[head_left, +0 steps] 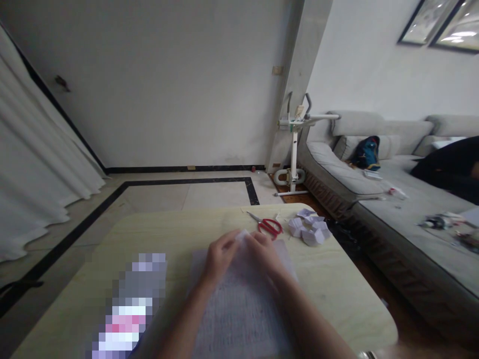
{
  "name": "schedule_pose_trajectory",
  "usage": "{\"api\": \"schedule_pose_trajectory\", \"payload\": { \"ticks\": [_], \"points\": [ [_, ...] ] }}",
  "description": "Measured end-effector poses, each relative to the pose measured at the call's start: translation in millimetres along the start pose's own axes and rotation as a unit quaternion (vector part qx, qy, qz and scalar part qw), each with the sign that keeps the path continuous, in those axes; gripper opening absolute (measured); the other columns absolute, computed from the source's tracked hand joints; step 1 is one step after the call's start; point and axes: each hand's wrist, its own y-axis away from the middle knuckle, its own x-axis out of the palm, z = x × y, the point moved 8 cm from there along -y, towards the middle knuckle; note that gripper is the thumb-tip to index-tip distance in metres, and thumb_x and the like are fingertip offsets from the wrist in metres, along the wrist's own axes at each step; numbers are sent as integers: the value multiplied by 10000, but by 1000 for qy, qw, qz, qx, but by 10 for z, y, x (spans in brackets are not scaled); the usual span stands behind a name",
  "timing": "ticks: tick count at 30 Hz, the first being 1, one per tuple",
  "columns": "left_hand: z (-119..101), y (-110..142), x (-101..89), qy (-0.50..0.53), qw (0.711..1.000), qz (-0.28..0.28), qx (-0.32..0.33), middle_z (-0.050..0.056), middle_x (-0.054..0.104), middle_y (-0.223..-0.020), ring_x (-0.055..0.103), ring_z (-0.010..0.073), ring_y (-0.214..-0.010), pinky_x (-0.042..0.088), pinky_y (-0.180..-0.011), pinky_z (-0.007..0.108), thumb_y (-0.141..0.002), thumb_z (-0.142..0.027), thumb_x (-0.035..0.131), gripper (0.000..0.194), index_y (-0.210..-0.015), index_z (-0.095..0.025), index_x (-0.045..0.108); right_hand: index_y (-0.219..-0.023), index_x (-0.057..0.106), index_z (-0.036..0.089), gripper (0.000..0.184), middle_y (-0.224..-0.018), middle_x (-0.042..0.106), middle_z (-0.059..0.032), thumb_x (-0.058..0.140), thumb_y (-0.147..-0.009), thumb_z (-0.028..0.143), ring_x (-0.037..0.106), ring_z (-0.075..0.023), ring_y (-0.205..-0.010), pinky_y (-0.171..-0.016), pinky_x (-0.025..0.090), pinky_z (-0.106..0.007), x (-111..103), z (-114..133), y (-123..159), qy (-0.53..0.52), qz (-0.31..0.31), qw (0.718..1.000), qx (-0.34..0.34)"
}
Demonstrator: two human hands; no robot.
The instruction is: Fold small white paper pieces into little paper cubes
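My left hand (220,253) and right hand (265,252) pinch 1 white paper piece (243,234) between them. Red-handled scissors (275,228) lie just beyond my right hand; 1 sheet (239,314) lies beneath both, on the desk (337,294).

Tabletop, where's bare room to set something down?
On the right, between the right forearm, folded white papers and the table edge. At the far left, beyond the pixelated item and left of the left hand. The printed sheet fills the near middle; far right is crowded, scissors beside the papers.
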Motion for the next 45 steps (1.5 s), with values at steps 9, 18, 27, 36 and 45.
{"api": "schedule_pose_trajectory", "payload": {
  "ticks": [9, 18, 27, 36, 45],
  "points": [
    [72, -31, -31, -12, 1000, -10, -26, 79, 716, -964, 656, 205, -895, 506, -808, 295, -744, -287, 633, 263, -956, -145, 696, -820, 609, 179, 240, -714, 591, -10, 596, -778, 415, 538, -145, -653, -571, 414, -236, -31, -2, -48, -7, -11, 998, -57],
    [125, -46, -15, 48, 997, -4, -53, 93, 714, -969, 667, 214, -901, 514, -811, 307, -733, -287, 643, 295, -983, -132, 657, -951, 670, 188, 213, -794, 638, -30, 641, -747, 240, 548, -137, -661, -617, 436, -249, -23, 179, -21, 116, -17, 979, -168],
    [100, -51, -11, 62, 996, -1, -62, 86, 725, -934, 672, 216, -885, 520, -804, 309, -719, -293, 656, 260, -927, -138, 682, -906, 701, 180, 170, -805, 682, -56, 612, -783, 255, 604, -170, -721, -668, 468, -274, -43, 178, -19, 148, -32, 975, -166],
    [155, -70, -90, 43, 997, -39, -50, 72, 722, -853, 662, 205, -812, 510, -746, 286, -706, -318, 662, 247, -872, -140, 702, -1007, 664, 169, 285, -775, 662, -40, 642, -758, 305, 577, -148, -649, -590, 456, -252, -48, 137, -29, 111, -24, 984, -136],
    [146, -45, -61, 89, 992, -43, -72, 52, 703, -778, 655, 172, -722, 507, -665, 247, -734, -347, 643, 250, -854, -128, 658, -966, 667, 155, 272, -730, 648, -30, 636, -759, 328, 587, -151, -656, -594, 459, -248, -32, 173, -11, 81, -39, 988, -126]
  ]
}}
